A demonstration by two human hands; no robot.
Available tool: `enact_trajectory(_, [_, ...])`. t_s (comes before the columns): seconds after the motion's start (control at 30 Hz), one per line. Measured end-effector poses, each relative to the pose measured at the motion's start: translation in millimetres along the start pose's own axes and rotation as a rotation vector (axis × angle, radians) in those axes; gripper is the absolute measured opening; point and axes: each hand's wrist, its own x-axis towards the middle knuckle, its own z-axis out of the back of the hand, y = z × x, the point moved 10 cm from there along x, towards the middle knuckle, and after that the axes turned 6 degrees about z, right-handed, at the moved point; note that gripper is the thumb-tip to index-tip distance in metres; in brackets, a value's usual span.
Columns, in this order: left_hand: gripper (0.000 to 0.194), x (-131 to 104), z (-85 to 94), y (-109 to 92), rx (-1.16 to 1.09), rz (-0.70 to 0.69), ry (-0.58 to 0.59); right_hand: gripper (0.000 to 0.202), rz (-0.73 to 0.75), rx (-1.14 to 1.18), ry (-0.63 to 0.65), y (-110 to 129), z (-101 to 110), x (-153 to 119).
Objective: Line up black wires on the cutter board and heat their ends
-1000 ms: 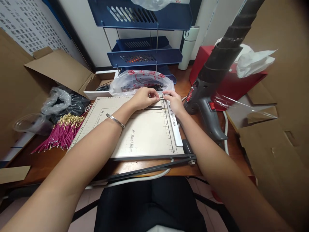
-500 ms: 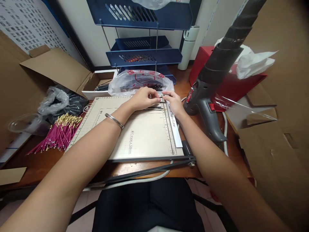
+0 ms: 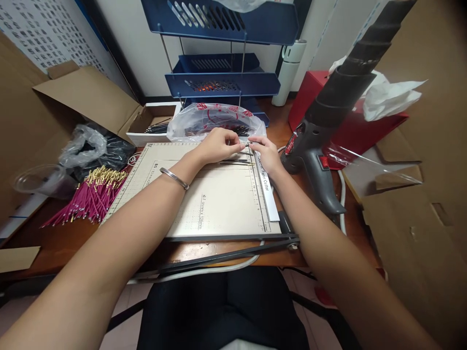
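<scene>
Over the far right corner of the paper cutter [image 3: 219,204], both my hands are close together with their fingertips almost meeting. Thumb and fingers of my left hand [image 3: 221,145] are pinched on a thin black wire, mostly hidden by the fingers. My right hand [image 3: 267,154] pinches at the same small piece beside the cutter's white strip [image 3: 268,194]. Just below the fingers, several thin black wires [image 3: 237,162] with gold-coloured tips lie across the board. The cutter's dark blade arm [image 3: 226,255] is swung out along the front edge.
Left of the cutter lies a bundle of magenta wires [image 3: 91,194] with gold ends. Behind stand a clear plastic bag [image 3: 215,116], a white box [image 3: 153,138] of black wires and blue trays [image 3: 222,85]. A heat gun [image 3: 321,155] stands at right, by a red tissue box [image 3: 306,92].
The whole view has shifted slightly. My hands stay at the same corner of the cutter, and the fingertips of both remain pinched close together.
</scene>
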Motion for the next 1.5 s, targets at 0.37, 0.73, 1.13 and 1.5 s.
enact_trajectory(0.37, [0.032,-1.3,0.3,-3.6,-0.016,0.034,0.002,0.021,0.025,-0.009,0.027,-4.0,0.8,2.7])
enact_trajectory(0.73, [0.03,-1.0,-4.7,-2.1,-0.045,0.06,0.043,0.022,0.008,-0.003,0.024,-4.4,0.5,2.1])
enact_trajectory(1.13, [0.03,-2.3,-4.4,-6.6,-0.053,0.034,0.043,0.023,0.014,-0.011,0.029,-4.5,0.3,2.3])
enact_trajectory(1.5, [0.034,-2.8,-3.8,-5.2,-0.057,0.046,0.037,0.021,0.026,0.002,0.021,-3.7,0.4,2.3])
